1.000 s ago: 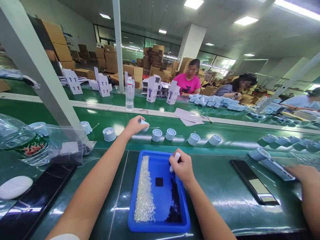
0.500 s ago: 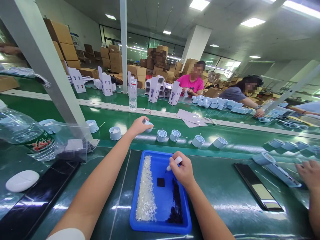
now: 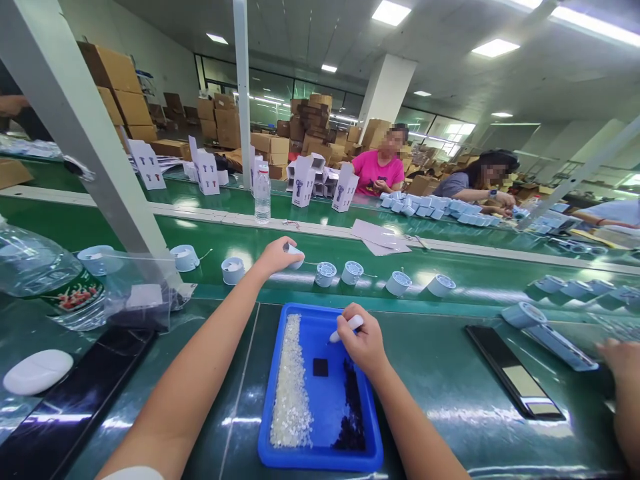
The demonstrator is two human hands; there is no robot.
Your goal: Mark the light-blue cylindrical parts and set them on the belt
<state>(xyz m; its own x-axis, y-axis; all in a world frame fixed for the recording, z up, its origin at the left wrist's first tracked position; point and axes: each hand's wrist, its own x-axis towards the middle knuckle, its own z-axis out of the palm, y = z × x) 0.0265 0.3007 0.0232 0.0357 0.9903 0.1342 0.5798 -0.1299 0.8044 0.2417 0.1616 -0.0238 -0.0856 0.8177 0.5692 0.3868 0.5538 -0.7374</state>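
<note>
This is a factory floor, with long green conveyor benches (image 3: pixel 440 393) and stacked cardboard cartons (image 3: pixel 310 123).

Your left hand (image 3: pixel 277 258) grips a pale blue cup (image 3: pixel 295 256); right hand (image 3: pixel 363 345) pinches a white stick (image 3: pixel 349 329) over the blue tray (image 3: pixel 320 460).

**Upright clear plastic water bottle (image 3: pixel 262 197) on the far green conveyor belt (image 3: pixel 215 200)**
White printed cartons (image 3: pixel 303 181) stand on both sides of it; brown cardboard boxes (image 3: pixel 311 127) pile behind it; a co-worker in a pink T-shirt (image 3: pixel 379 172) is to its right.
</note>
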